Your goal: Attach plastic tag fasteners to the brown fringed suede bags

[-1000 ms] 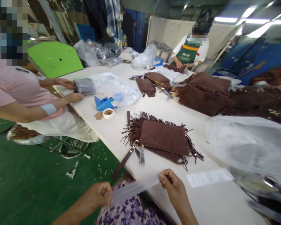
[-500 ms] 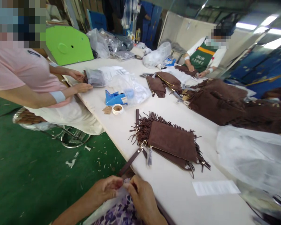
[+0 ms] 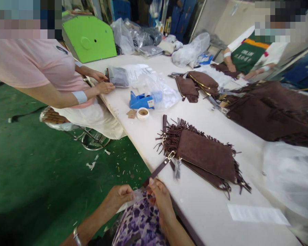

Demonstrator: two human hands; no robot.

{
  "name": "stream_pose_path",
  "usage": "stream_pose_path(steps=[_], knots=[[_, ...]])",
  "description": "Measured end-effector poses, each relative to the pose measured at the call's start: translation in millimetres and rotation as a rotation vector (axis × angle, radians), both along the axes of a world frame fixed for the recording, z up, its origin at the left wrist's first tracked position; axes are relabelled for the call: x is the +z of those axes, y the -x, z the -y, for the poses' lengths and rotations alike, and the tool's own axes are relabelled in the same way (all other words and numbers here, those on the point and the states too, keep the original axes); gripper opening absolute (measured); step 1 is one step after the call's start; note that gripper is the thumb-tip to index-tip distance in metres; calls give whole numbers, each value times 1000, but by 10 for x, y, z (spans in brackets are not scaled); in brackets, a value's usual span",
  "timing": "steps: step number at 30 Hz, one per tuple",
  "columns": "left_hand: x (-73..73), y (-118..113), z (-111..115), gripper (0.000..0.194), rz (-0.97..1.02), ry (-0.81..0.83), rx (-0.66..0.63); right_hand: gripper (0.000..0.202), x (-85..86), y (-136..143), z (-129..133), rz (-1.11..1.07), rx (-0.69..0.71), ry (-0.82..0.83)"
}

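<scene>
My left hand [image 3: 119,197] and my right hand [image 3: 161,198] meet over my lap, below the table's near edge, both pinched on a clear plastic strip [image 3: 133,198] that is folded small between them. Just beyond my right hand, a brown strap [image 3: 157,169] hangs over the table edge. It belongs to a brown fringed suede bag [image 3: 205,155] that lies flat on the white table [image 3: 195,201], on top of a second one.
A white paper slip [image 3: 258,214] lies near the right front, beside a clear plastic bag [image 3: 292,177]. A blue tape dispenser [image 3: 141,101] and a tape roll [image 3: 143,113] sit mid-table. A seated person in pink [image 3: 43,68] handles a packet at left; another person [image 3: 248,54] works at the far end. More brown bags [image 3: 267,109] pile at right.
A second ago my hands held the strip stretched apart above the table edge. They have come together and dropped to my lap, and the view has shifted right and down.
</scene>
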State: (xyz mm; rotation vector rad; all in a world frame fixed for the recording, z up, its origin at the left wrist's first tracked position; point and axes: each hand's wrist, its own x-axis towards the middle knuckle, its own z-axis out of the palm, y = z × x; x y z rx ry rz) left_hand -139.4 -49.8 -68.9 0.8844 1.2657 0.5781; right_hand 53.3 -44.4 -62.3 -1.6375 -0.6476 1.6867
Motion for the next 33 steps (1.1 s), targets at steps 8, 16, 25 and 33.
stream_pose_path(steps=[8, 16, 25, 33], knots=[[-141, 75, 30, 46, -34, 4, 19, 34, 34, 156, -144, -231, -172, -28], [4, -68, -108, 43, -57, -43, -63, 33, 127, 77, -161, -234, -144, -29], [-36, -104, -38, 44, -99, -57, -27, 36, 58, 30, -120, -138, -128, -77], [44, -220, -73, 42, -119, -91, -43, 42, 71, 30, -136, -127, -125, -74]])
